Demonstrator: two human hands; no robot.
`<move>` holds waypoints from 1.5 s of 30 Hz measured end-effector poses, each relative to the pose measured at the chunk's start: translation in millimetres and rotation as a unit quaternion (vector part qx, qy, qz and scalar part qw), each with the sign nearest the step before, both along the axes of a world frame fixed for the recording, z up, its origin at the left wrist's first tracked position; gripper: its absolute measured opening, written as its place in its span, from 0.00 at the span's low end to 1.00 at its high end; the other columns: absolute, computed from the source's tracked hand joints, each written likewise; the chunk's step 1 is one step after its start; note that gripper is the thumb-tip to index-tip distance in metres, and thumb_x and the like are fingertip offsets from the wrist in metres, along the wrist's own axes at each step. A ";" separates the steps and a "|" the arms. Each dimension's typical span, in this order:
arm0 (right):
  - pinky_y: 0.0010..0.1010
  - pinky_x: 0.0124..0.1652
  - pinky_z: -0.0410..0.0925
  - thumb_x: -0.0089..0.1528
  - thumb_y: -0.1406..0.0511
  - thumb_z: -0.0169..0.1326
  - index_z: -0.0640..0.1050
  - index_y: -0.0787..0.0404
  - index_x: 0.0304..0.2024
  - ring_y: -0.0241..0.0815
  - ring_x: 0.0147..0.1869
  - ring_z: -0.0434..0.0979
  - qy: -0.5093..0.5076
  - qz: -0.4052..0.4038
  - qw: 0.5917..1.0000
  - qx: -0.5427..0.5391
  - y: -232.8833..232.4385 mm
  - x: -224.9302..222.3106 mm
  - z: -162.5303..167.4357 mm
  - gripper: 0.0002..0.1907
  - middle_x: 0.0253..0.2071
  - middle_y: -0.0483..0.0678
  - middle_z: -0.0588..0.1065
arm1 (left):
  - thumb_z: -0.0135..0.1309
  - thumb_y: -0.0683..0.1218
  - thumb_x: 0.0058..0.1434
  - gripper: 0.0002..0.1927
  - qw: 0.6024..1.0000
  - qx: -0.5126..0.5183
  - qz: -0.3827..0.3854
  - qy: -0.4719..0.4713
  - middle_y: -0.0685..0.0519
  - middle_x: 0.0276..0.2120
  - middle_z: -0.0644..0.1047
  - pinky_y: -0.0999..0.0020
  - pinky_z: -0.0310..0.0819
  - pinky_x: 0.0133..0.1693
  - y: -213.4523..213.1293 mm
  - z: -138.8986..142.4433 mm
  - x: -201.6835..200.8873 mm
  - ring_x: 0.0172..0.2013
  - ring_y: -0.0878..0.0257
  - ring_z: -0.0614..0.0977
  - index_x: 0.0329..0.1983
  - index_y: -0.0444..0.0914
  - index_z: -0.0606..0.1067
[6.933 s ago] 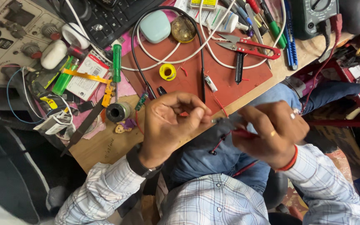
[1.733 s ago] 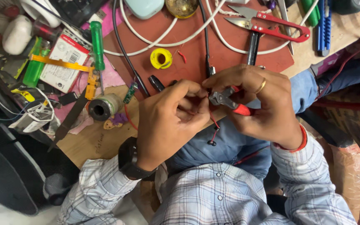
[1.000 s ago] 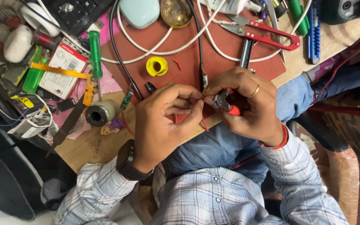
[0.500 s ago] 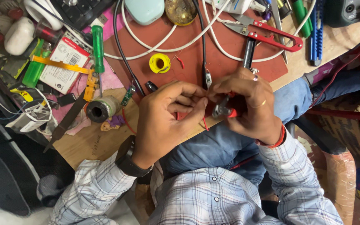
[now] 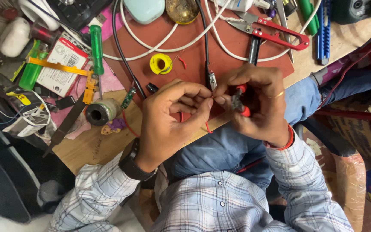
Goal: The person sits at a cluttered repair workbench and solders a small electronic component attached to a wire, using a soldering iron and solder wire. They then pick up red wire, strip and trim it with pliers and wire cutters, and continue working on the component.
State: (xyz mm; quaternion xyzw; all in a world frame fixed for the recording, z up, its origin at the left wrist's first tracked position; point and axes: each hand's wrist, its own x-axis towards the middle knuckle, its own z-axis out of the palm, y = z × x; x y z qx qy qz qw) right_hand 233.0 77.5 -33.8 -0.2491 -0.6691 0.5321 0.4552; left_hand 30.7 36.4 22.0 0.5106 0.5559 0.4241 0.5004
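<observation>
While the left hand pinches a thin red wire, the right hand grips red-handled cutters closed just beside that pinch.

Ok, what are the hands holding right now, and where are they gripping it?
The right hand grips small red-handled pliers by the handles; the left hand pinches a thin red wire near its upper end.

A solder reel lies on the mat, left of the snips.
</observation>
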 end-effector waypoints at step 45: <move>0.47 0.46 0.58 0.37 0.68 0.64 0.79 0.59 0.47 0.55 0.47 0.68 -0.470 -0.134 0.860 0.149 -12.5 16.0 55.8 0.32 0.44 0.51 0.73 | 0.54 0.38 0.70 0.06 0.969 -0.175 -0.024 -0.172 0.52 0.33 0.79 0.73 0.84 0.36 3.7 -5.7 -6.0 0.32 0.70 0.82 0.47 0.28 0.74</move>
